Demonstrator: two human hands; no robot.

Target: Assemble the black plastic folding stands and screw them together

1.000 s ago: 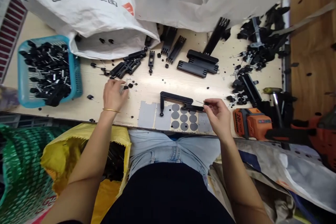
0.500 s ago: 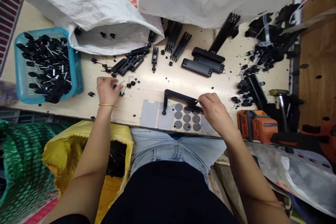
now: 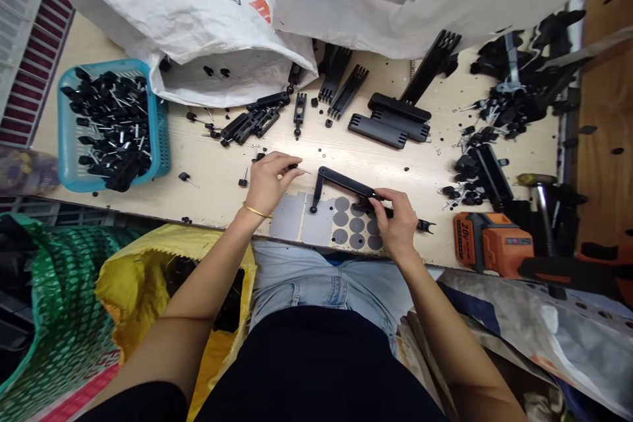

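My left hand (image 3: 270,186) pinches a black-headed thumbscrew (image 3: 295,167), its thin metal shank pointing right toward a black jointed arm (image 3: 346,180). My right hand (image 3: 398,219) is closed on that arm at its right-hand joint. One short link of the arm ends in a ball at the lower left, and a forked end (image 3: 425,226) sticks out past my right hand. Beneath the arm lie grey rectangular pads (image 3: 285,216) and a sheet of grey round pads (image 3: 357,225). My fingers partly cover the joint.
A blue basket (image 3: 163,138) of thumbscrews stands at left. White woven sacks (image 3: 198,20) line the back, with black clamp bars (image 3: 378,132) and short links (image 3: 247,125) before them. At right are an orange battery tool (image 3: 494,242), a hammer (image 3: 541,204) and loose hardware.
My left hand has moved right from the loose screws toward the arm, carrying a thumbscrew. My right hand has shifted its grip on the arm. The whole view has shifted slightly.
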